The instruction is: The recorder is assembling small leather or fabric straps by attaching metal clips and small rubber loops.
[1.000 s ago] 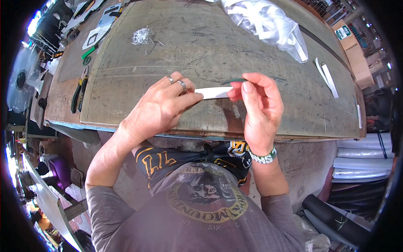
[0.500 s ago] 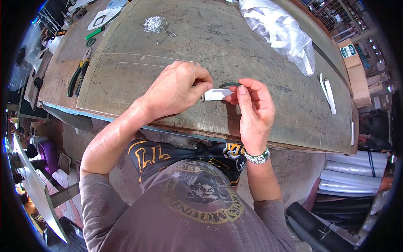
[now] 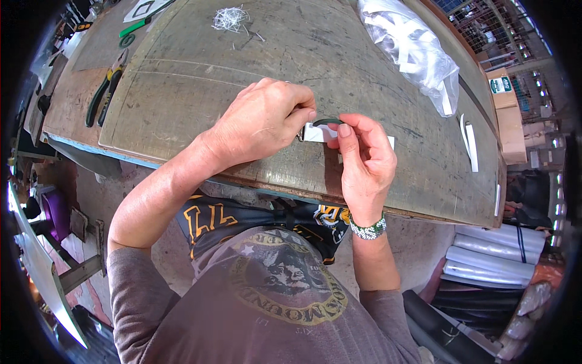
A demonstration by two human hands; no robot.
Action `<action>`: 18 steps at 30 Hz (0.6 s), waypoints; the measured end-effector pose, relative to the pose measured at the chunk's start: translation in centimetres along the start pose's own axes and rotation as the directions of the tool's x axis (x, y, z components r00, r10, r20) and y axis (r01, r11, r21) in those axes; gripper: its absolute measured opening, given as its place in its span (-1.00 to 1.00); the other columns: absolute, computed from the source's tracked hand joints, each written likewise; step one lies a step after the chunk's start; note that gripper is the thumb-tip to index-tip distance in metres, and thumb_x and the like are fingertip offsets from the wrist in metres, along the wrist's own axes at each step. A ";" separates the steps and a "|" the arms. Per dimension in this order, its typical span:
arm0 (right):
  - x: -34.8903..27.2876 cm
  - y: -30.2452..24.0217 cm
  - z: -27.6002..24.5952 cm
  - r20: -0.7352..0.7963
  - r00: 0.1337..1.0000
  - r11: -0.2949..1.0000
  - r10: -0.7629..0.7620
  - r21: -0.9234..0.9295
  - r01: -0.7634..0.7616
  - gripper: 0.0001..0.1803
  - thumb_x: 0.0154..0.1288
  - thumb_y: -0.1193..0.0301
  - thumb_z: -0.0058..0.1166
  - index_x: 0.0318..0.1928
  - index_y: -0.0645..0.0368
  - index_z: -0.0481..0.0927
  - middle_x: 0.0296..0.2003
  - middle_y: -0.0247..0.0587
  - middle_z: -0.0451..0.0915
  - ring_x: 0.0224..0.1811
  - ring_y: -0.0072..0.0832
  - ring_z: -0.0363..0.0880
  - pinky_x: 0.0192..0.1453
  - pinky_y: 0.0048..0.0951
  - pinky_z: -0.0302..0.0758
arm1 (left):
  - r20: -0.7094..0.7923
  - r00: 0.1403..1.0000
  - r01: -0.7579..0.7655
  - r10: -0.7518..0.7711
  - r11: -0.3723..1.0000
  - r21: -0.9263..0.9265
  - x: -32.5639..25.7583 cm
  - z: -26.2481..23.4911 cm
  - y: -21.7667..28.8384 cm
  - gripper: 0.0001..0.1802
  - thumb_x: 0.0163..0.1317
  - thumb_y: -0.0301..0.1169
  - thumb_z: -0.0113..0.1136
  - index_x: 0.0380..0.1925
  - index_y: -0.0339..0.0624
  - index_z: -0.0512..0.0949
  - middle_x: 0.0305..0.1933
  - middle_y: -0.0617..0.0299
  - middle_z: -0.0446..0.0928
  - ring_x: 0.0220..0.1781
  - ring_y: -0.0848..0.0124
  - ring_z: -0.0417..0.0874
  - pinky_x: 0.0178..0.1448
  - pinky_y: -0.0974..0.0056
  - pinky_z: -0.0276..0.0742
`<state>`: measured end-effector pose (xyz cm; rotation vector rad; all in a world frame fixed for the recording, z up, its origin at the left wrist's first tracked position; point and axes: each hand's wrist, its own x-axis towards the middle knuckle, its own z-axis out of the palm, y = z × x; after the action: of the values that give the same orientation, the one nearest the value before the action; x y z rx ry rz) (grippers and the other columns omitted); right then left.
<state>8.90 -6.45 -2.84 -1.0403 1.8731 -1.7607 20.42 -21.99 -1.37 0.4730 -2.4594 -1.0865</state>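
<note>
Over the counter (image 3: 188, 97), the right hand (image 3: 367, 160) is pinching a white strip (image 3: 315, 134) lengthwise nine-to-three; the left hand (image 3: 262, 119), fingers narrow, is adjoining its nine-o'clock end, hold unclear.

Pliers (image 3: 110, 77), bag (image 3: 418, 54), clippings (image 3: 230, 19) on worktable (image 3: 182, 100)

On the grey shirt (image 3: 260, 303) there is gold lettering, which goes in a ring around a dark print; smaller pale characters stand below it. The dark shorts (image 3: 260, 213) carry large yellow characters on one leg. The brown box (image 3: 510, 127) has a green and white label (image 3: 501, 85) with short lettering.
</note>
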 end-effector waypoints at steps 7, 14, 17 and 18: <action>0.1 0.0 0.4 -0.034 0.999 0.999 -0.023 -0.026 0.022 -0.87 0.45 0.54 0.10 -0.06 0.29 0.60 -0.34 -0.35 0.67 -0.30 -0.69 0.62 -0.22 -0.66 0.54 | -0.023 0.999 -0.022 0.022 0.999 0.041 0.0 0.3 -0.3 -0.82 0.28 -0.38 0.17 -0.29 -0.29 0.62 -0.41 -0.06 0.61 -0.33 0.00 0.66 -0.20 0.10 0.53; 0.1 0.1 0.6 -0.058 0.998 1.000 -0.017 -0.026 0.016 -0.87 0.45 0.52 0.11 -0.06 0.28 0.60 -0.35 -0.36 0.67 -0.31 -0.70 0.61 -0.24 -0.65 0.53 | -0.024 1.000 -0.014 0.015 0.999 0.040 -0.1 0.2 -0.3 -0.82 0.28 -0.38 0.16 -0.31 -0.29 0.62 -0.44 -0.06 0.59 -0.35 0.00 0.65 -0.21 0.08 0.52; 0.0 0.0 0.6 -0.042 0.998 0.998 -0.048 -0.043 0.047 -0.87 0.45 0.53 0.10 -0.06 0.28 0.60 -0.34 -0.35 0.67 -0.31 -0.70 0.61 -0.24 -0.65 0.53 | -0.037 0.999 -0.025 0.027 0.999 0.039 -0.1 0.4 -0.4 -0.82 0.28 -0.37 0.16 -0.31 -0.29 0.62 -0.46 -0.06 0.59 -0.36 0.00 0.65 -0.22 0.08 0.51; 0.0 0.1 0.6 -0.041 0.998 0.998 -0.047 -0.044 0.045 -0.87 0.45 0.53 0.10 -0.06 0.28 0.60 -0.34 -0.35 0.67 -0.31 -0.70 0.61 -0.24 -0.65 0.53 | -0.040 0.999 -0.025 0.026 0.999 0.040 -0.1 0.4 -0.4 -0.82 0.29 -0.37 0.16 -0.31 -0.29 0.62 -0.46 -0.06 0.59 -0.36 0.00 0.65 -0.22 0.08 0.51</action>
<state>9.28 -6.91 -3.02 -1.0781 1.9348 -1.7892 20.38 -21.95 -1.97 0.4697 -2.4490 -1.0096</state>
